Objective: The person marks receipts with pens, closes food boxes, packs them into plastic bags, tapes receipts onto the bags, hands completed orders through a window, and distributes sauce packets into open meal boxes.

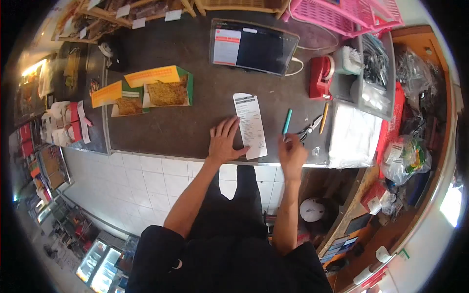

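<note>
A long white printed receipt point(251, 128) lies on the dark counter near its front edge. My left hand point(224, 141) rests flat at its left side, fingers spread, with the thumb on the lower part of the paper. To the right, my right hand point(293, 155) is closed, its fingertips pinched at the near end of a teal pen point(287, 119). The pen points away from me; whether it touches the counter I cannot tell. Beside that hand are black-handled scissors point(312, 128) and an orange-yellow pencil-like stick point(324, 117).
A tablet point(254, 47) with a white cable stands behind the receipt. Two food packs point(167, 92) are at left. At right are a red tape dispenser point(320, 78), a grey organizer point(376, 105) and white plastic bags point(352, 136). A pink basket point(337, 17) stands at the back.
</note>
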Action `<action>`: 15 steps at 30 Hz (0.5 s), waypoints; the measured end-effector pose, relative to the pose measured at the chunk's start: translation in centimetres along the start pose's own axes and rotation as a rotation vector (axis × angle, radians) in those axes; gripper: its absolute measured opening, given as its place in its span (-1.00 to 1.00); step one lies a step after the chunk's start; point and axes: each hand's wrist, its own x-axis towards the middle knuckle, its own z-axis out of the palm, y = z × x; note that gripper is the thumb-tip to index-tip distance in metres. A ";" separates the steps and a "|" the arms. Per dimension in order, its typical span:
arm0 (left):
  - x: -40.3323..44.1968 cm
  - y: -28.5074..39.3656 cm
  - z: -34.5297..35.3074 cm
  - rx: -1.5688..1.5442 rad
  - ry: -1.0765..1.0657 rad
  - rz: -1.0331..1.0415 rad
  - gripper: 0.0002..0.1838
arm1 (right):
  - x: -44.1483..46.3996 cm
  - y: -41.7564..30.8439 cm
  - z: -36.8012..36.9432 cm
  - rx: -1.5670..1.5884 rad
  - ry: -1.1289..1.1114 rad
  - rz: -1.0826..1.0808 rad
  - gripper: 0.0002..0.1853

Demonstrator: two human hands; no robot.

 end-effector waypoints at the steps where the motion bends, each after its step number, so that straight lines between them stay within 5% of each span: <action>1: -0.3 0.0 -0.4 0.035 -0.006 -0.024 0.11 | -1.3 0.6 0.6 -0.004 -0.098 -0.115 -0.64; 3: 0.2 0.3 -0.4 0.046 -0.029 -0.001 0.11 | -2.6 1.7 1.3 0.016 -0.149 -0.158 -0.65; 8: 0.1 0.3 -0.4 -0.069 0.014 0.019 0.09 | 6.4 12.9 -4.2 -0.281 0.636 -0.158 -0.77; 13: 0.3 0.5 -0.6 -0.039 -0.018 0.004 0.09 | 14.8 15.0 -4.8 -0.449 0.334 -0.233 -0.85; 15: 0.2 0.2 -0.4 -0.045 0.001 0.007 0.08 | 15.2 17.4 -5.1 -0.487 0.372 -0.238 -0.85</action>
